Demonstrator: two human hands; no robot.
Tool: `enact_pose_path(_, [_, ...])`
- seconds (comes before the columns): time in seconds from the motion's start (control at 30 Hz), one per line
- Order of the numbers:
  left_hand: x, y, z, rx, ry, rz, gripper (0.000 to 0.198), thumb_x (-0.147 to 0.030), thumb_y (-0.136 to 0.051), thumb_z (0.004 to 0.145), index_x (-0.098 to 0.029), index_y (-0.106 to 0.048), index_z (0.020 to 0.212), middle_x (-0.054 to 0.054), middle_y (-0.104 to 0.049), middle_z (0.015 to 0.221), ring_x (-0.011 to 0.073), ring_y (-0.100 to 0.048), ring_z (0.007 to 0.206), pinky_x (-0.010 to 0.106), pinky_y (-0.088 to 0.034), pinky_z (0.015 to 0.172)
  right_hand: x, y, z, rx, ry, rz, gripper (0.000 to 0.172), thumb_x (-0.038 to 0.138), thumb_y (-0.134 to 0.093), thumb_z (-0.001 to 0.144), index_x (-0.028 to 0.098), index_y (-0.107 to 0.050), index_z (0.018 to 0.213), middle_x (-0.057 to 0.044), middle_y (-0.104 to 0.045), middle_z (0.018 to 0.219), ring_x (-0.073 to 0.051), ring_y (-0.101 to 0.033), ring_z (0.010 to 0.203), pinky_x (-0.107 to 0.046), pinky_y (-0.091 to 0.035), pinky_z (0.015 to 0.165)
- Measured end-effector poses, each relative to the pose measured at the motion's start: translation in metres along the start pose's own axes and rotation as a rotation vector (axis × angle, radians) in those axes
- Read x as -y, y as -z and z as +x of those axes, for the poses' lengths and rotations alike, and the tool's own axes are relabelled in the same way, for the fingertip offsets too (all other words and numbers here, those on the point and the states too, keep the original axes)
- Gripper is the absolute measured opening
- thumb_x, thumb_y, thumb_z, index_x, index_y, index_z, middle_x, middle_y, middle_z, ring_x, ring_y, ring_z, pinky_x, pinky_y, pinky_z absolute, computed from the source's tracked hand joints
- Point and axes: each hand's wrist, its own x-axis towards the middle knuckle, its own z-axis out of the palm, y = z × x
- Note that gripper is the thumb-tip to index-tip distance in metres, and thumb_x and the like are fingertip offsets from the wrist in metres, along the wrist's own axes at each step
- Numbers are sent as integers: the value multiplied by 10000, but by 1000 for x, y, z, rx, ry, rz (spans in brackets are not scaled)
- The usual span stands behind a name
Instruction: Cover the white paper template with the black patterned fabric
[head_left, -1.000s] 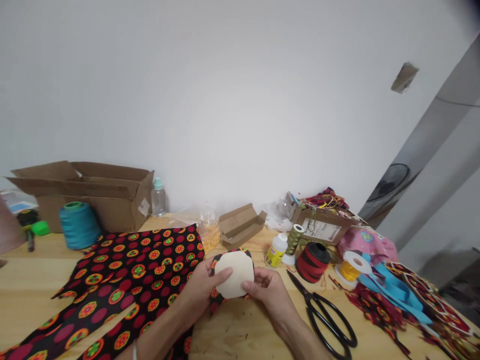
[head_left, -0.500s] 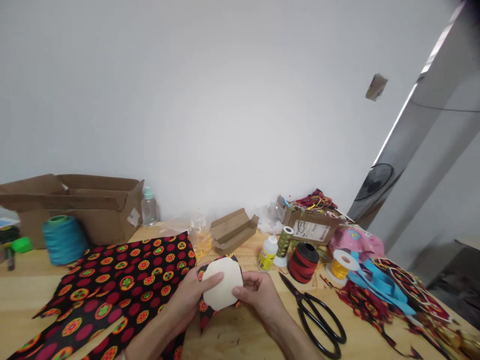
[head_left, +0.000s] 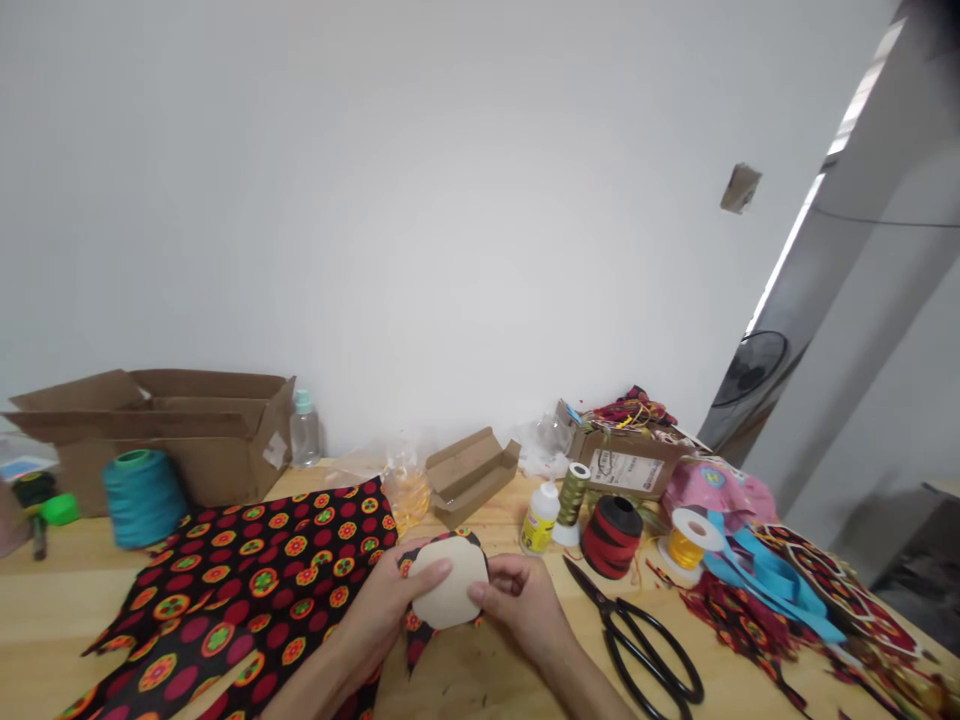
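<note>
Between my two hands is a cream rounded card piece, facing up. A piece of black patterned fabric sits behind it, showing round its edges, with a pointed corner hanging down at the lower left. My left hand grips the left side, its thumb flat across the cream face and its fingers hidden beneath. At the right edge my right hand pinches card and fabric between thumb and curled fingers. Close by on the left lies a large black cloth with red dots and orange-green flowers.
Black scissors lie right of my right hand. Behind them stand a glue bottle, a green thread spool and a red-black spool. An open cardboard box and a teal thread cone are at the left, a small open carton behind.
The whole view has shifted a little, so the table things sit slightly lower and further right. Both hands keep the same hold on the card and fabric.
</note>
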Motion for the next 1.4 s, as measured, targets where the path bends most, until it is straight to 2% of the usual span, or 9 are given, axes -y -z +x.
enact_pose_path(0.13, [3, 3, 0, -4, 14, 24, 328, -291, -747, 613, -109, -686, 878, 67, -695, 707, 169, -608, 610, 249, -485, 574, 0, -2, 2, -66, 52, -3, 202, 297, -778, 534, 160, -719, 670, -24, -702, 615, -127, -591, 522, -227, -461, 530])
enact_pose_path(0.27, [7, 5, 3, -3, 29, 34, 409, -276, -773, 576, -86, -668, 923, 87, -699, 729, 182, -615, 603, 254, -488, 541, -2, -2, 3, -70, 49, 31, 204, 299, -780, 533, 150, -717, 657, -34, -705, 627, -129, -597, 526, -227, -472, 533])
enact_pose_path(0.43, [10, 6, 4, 14, 22, -14, 395, -298, -760, 597, -99, -658, 923, 77, -699, 740, 194, -629, 635, 298, -509, 609, -2, 2, 3, -98, 37, 94, 221, 307, -771, 564, 161, -708, 717, -30, -713, 664, -122, -609, 564, -220, -477, 564])
enact_pose_path(0.53, [9, 5, 3, 32, 9, -24, 336, -276, -761, 604, -86, -670, 866, 83, -698, 721, 185, -630, 634, 282, -505, 619, -1, 0, 5, -71, 50, 123, 266, 314, -772, 563, 169, -705, 776, -36, -719, 736, -134, -622, 630, -228, -482, 598])
enact_pose_path(0.67, [8, 4, 4, 46, -8, -34, 324, -271, -748, 627, -97, -662, 887, 83, -698, 738, 175, -630, 627, 273, -503, 601, 0, -6, 9, -17, 73, 137, 291, 316, -785, 537, 135, -714, 753, -50, -714, 691, -150, -619, 615, -244, -485, 598])
enact_pose_path(0.83, [4, 1, 5, 48, 7, -70, 325, -321, -720, 657, -110, -655, 896, 74, -696, 748, 160, -631, 618, 263, -502, 614, -4, -5, 11, -39, 73, 162, 299, 327, -783, 537, 133, -714, 754, -47, -713, 702, -148, -619, 630, -241, -485, 611])
enact_pose_path(1.07, [0, -3, -1, 38, 3, -37, 317, -318, -751, 615, -107, -667, 836, 58, -687, 656, 157, -631, 590, 244, -497, 587, -12, -6, 11, 4, 34, 204, 343, 326, -787, 535, 119, -694, 792, -70, -713, 692, -147, -627, 559, -231, -480, 511])
enact_pose_path(1.27, [2, 1, -1, 65, -16, -32, 317, -323, -755, 604, -87, -675, 799, 86, -691, 664, 173, -629, 584, 261, -492, 575, -15, -6, 13, 56, 66, 174, 421, 406, -762, 549, 102, -684, 830, -95, -713, 691, -189, -649, 584, -285, -506, 544])
enact_pose_path(1.4, [3, 4, 1, 55, 11, -28, 344, -335, -756, 598, -74, -676, 807, 103, -693, 669, 178, -628, 582, 260, -485, 566, -22, -5, 16, 61, 92, 163, 417, 409, -747, 569, 106, -682, 847, -104, -718, 749, -218, -663, 655, -341, -520, 649])
